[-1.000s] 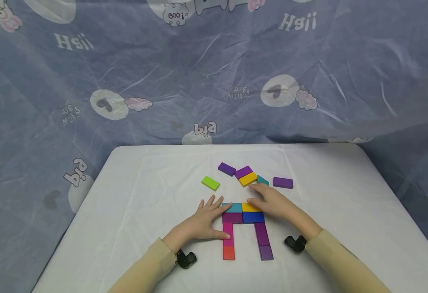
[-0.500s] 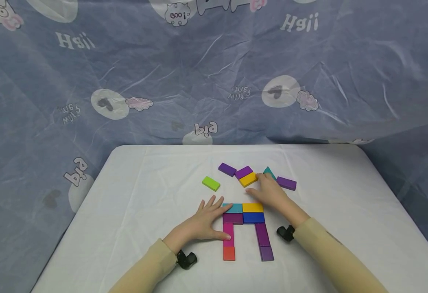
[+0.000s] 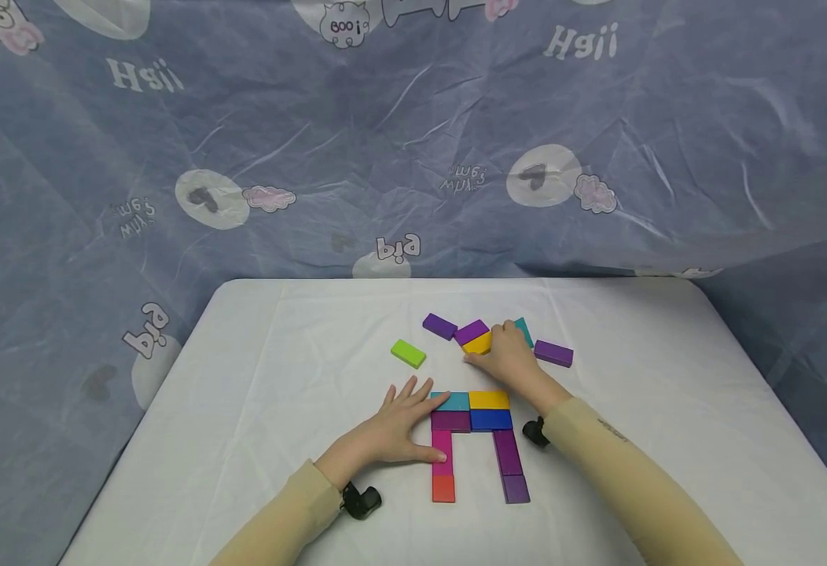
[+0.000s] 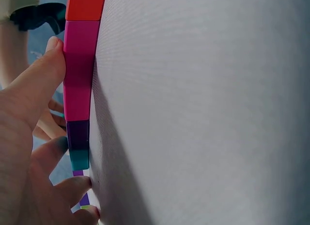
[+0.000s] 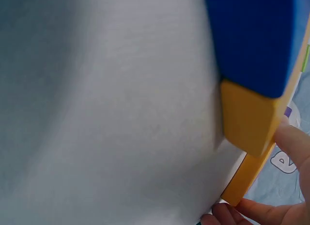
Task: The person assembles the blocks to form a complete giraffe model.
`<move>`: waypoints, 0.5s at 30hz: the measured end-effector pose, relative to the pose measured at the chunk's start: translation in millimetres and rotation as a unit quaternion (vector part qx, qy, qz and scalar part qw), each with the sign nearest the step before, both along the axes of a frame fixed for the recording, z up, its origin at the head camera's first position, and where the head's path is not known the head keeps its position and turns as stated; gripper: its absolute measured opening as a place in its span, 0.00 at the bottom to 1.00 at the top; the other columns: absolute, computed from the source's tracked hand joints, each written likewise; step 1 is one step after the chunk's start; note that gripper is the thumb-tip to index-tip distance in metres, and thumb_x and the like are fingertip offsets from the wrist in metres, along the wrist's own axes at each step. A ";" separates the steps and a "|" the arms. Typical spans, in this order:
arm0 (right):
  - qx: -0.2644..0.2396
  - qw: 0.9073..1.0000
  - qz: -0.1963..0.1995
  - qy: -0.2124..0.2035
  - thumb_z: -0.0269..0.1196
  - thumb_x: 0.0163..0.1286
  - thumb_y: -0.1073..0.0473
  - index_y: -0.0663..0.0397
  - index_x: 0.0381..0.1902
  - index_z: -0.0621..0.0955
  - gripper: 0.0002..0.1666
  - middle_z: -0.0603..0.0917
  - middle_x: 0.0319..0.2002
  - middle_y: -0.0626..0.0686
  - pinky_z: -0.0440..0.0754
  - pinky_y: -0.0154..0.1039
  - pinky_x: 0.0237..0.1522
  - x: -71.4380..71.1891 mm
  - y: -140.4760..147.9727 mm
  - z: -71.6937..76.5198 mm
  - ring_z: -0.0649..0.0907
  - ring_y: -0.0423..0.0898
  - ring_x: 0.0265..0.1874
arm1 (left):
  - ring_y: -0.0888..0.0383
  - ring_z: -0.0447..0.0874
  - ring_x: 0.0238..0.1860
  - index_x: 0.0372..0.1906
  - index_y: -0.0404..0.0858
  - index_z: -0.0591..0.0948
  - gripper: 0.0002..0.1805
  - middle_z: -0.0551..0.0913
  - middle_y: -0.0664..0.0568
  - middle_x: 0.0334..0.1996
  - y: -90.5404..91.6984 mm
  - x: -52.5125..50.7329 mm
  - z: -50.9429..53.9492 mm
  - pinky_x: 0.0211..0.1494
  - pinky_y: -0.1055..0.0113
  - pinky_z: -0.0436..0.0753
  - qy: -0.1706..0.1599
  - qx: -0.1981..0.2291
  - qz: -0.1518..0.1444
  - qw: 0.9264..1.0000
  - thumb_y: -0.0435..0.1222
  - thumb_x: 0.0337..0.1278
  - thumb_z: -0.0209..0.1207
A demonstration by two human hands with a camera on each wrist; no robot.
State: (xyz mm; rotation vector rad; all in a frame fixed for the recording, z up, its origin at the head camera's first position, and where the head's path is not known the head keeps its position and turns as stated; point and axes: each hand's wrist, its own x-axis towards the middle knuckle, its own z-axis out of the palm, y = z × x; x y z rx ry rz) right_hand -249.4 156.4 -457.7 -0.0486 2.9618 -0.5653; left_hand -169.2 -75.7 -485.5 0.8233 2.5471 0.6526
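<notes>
Flat coloured blocks lie joined in an arch shape on the white table. My left hand (image 3: pixel 394 432) rests beside it with fingers spread, its thumb touching the magenta block (image 4: pixel 80 75) and its index finger the teal block (image 3: pixel 454 402). Behind the arch, my right hand (image 3: pixel 516 363) pinches a loose yellow block (image 3: pixel 477 343) between thumb and fingers, partly covering it. In the right wrist view that yellow block (image 5: pixel 247 179) shows beyond the arch's own yellow block (image 5: pixel 249 116) and blue block (image 5: pixel 256 41). A teal triangular block (image 3: pixel 524 331) is partly hidden behind the right hand.
Loose blocks lie at the back: a lime green one (image 3: pixel 408 354), a purple one (image 3: pixel 439 326), another purple one (image 3: pixel 472 332) against the yellow, and a purple one (image 3: pixel 553 354) at right. A patterned blue-grey sheet (image 3: pixel 357 157) hangs behind the table.
My right hand has moved back and left from beside the arch's yellow block to the loose yellow one. The teal triangle and right purple block were shifted to the right. The left hand stays put.
</notes>
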 end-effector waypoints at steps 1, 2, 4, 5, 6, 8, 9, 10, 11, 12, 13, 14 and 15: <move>0.002 1.000 0.000 0.001 0.69 0.61 0.41 0.78 0.59 0.71 0.47 0.74 0.51 0.70 0.82 0.55 0.54 -0.4 0.1 -0.1 0.75 0.61 0.48 | 0.46 0.35 0.81 0.77 0.59 0.56 0.51 0.49 0.51 0.80 0.2 0.1 0.1 0.79 0.38 0.38 0.000 0.000 0.000 1.000 0.63 0.48 0.65; 0.002 1.000 0.000 0.000 0.69 0.61 0.41 0.78 0.59 0.72 0.46 0.74 0.50 0.69 0.82 0.54 0.54 -0.6 0.5 -0.1 0.75 0.60 0.47 | 0.46 0.35 0.81 0.77 0.59 0.56 0.51 0.49 0.51 0.80 0.4 0.1 0.1 0.79 0.38 0.38 0.000 0.001 0.000 1.000 0.63 0.48 0.66; -0.002 1.000 0.002 -0.003 0.69 0.61 0.42 0.78 0.58 0.72 0.45 0.74 0.49 0.69 0.82 0.53 0.52 -0.5 2.2 0.5 0.75 0.59 0.45 | 0.46 0.35 0.81 0.77 0.59 0.56 0.51 0.49 0.51 0.80 0.8 0.1 0.3 0.79 0.38 0.38 0.000 0.001 0.000 1.000 0.63 0.48 0.66; -0.005 1.000 0.003 -0.005 0.69 0.61 0.43 0.78 0.58 0.72 0.44 0.74 0.49 0.68 0.82 0.53 0.52 -0.2 3.6 0.9 0.75 0.58 0.44 | 0.46 0.35 0.81 0.77 0.59 0.56 0.51 0.49 0.51 0.80 0.8 0.1 0.2 0.79 0.38 0.38 0.001 0.001 -0.001 1.000 0.63 0.48 0.66; -0.009 1.000 0.005 -0.007 0.69 0.61 0.44 0.77 0.58 0.72 0.44 0.74 0.49 0.68 0.83 0.53 0.52 0.2 5.3 1.5 0.75 0.58 0.43 | 0.46 0.35 0.81 0.77 0.59 0.56 0.51 0.49 0.51 0.80 0.9 0.2 0.2 0.79 0.38 0.38 0.000 0.002 -0.001 1.000 0.63 0.48 0.66; -0.013 1.000 0.012 -0.011 0.70 0.61 0.45 0.77 0.59 0.72 0.43 0.74 0.50 0.68 0.83 0.52 0.52 1.2 9.4 2.6 0.75 0.57 0.43 | 0.47 0.35 0.81 0.77 0.60 0.56 0.51 0.49 0.51 0.80 0.8 0.4 0.4 0.79 0.39 0.38 -0.001 0.001 -0.001 1.000 0.63 0.49 0.65; -0.015 1.000 0.015 -0.014 0.70 0.60 0.45 0.76 0.60 0.72 0.43 0.74 0.51 0.68 0.82 0.52 0.53 1.9 11.8 3.2 0.76 0.56 0.43 | 0.47 0.35 0.81 0.77 0.60 0.56 0.51 0.48 0.51 0.80 0.8 0.4 0.4 0.79 0.39 0.38 -0.002 0.001 -0.002 1.000 0.63 0.49 0.65; -0.017 1.000 0.019 -0.017 0.70 0.60 0.46 0.75 0.60 0.73 0.43 0.74 0.51 0.68 0.82 0.52 0.53 2.5 14.4 3.8 0.76 0.56 0.43 | 0.47 0.35 0.81 0.77 0.60 0.55 0.51 0.48 0.51 0.80 0.7 0.5 0.4 0.79 0.39 0.38 -0.003 0.001 -0.003 1.000 0.63 0.49 0.65; -0.017 0.999 0.025 -0.019 0.70 0.60 0.47 0.75 0.61 0.72 0.43 0.74 0.53 0.68 0.82 0.53 0.54 3.2 17.1 4.3 0.76 0.57 0.44 | 0.47 0.34 0.81 0.77 0.60 0.55 0.51 0.48 0.51 0.80 0.5 0.4 0.4 0.79 0.39 0.37 -0.003 0.001 -0.002 1.000 0.63 0.49 0.65; -0.019 0.999 0.031 -0.022 0.71 0.60 0.47 0.74 0.62 0.72 0.43 0.75 0.54 0.68 0.81 0.53 0.55 3.7 19.8 4.8 0.76 0.57 0.46 | 0.47 0.34 0.81 0.77 0.60 0.55 0.51 0.48 0.51 0.80 0.4 0.5 0.5 0.79 0.39 0.37 -0.004 0.001 -0.002 1.000 0.63 0.49 0.65; -0.020 0.999 0.039 -0.024 0.71 0.60 0.48 0.74 0.62 0.72 0.43 0.75 0.54 0.68 0.81 0.53 0.55 4.2 22.2 5.4 0.76 0.57 0.46 | 0.47 0.34 0.81 0.77 0.60 0.55 0.51 0.48 0.51 0.80 0.3 0.4 0.4 0.79 0.39 0.37 -0.004 0.001 -0.001 1.000 0.63 0.49 0.65; -0.021 0.998 0.045 -0.026 0.71 0.59 0.49 0.73 0.63 0.72 0.43 0.75 0.54 0.67 0.81 0.54 0.56 4.6 24.9 5.7 0.76 0.58 0.47 | 0.47 0.34 0.81 0.77 0.60 0.55 0.51 0.48 0.51 0.80 0.3 0.3 0.4 0.79 0.39 0.37 -0.004 0.001 -0.001 1.000 0.63 0.49 0.65; -0.021 0.998 0.054 -0.027 0.71 0.59 0.50 0.73 0.63 0.72 0.42 0.75 0.54 0.67 0.80 0.54 0.57 5.2 27.7 5.9 0.77 0.58 0.48 | 0.47 0.35 0.81 0.77 0.60 0.55 0.51 0.48 0.51 0.80 0.2 0.3 0.2 0.79 0.39 0.37 -0.005 0.001 0.000 1.000 0.63 0.49 0.65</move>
